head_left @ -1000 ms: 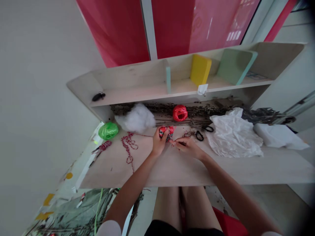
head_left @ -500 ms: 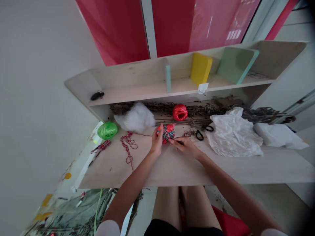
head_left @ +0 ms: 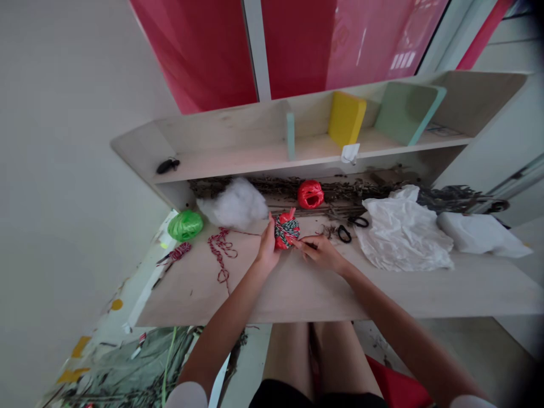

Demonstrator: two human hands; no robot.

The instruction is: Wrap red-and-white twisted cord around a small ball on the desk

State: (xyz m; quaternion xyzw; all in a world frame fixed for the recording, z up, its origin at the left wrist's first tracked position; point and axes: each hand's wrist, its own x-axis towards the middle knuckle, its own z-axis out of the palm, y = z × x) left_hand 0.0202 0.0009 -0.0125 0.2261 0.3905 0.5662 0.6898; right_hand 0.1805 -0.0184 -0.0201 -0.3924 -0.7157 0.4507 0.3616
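Observation:
A red bundle wrapped in dark green, white and red twine (head_left: 287,228) sits above the desk, gripped along its left side by my left hand (head_left: 267,243). At its lower right edge, my right hand (head_left: 321,252) has its fingers pinched together, touching the bundle; a small dark thing shows among those fingers, too small to name. A length of red-and-white string (head_left: 220,258) lies loosely curled on the desk to the left, one strand running toward the bundle. Black-handled scissors (head_left: 345,233) rest to the right of my right hand.
A red twine ball (head_left: 310,194), white stuffing (head_left: 240,203) and dried stems (head_left: 272,186) lie at the back. A green twine ball (head_left: 185,225) and wound red-and-white string (head_left: 181,250) are left. Crumpled white paper (head_left: 406,232) lies right, beneath the shelf (head_left: 229,161).
The bundle has turned in my left hand, so more of its wrapped face shows and a red end points up. My left thumb has shifted off its front. The right hand has barely moved.

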